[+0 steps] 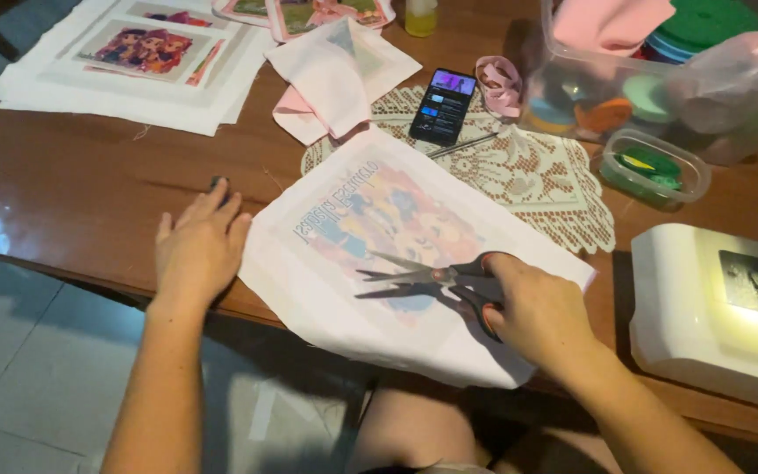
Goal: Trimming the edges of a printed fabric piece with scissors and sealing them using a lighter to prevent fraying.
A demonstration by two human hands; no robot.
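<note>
While the left hand (199, 248) lies flat, fingers spread, on the glossy brown wooden table (72, 189) touching the left edge of the white printed fabric square (396, 254), stacked white printed cloth sheets (133, 61) sit far left. Centre: the square, showing a faded colourful cartoon print, overhangs the table edge, partly covering a cream lace doily (537, 175) bearing a black smartphone (442, 106). Right hand (537, 312) grips black-handled scissors (436, 281), blades parted over the print; beyond, a clear plastic tub (660, 79), small green-filled box (654, 167), white sewing machine (712, 307).
</note>
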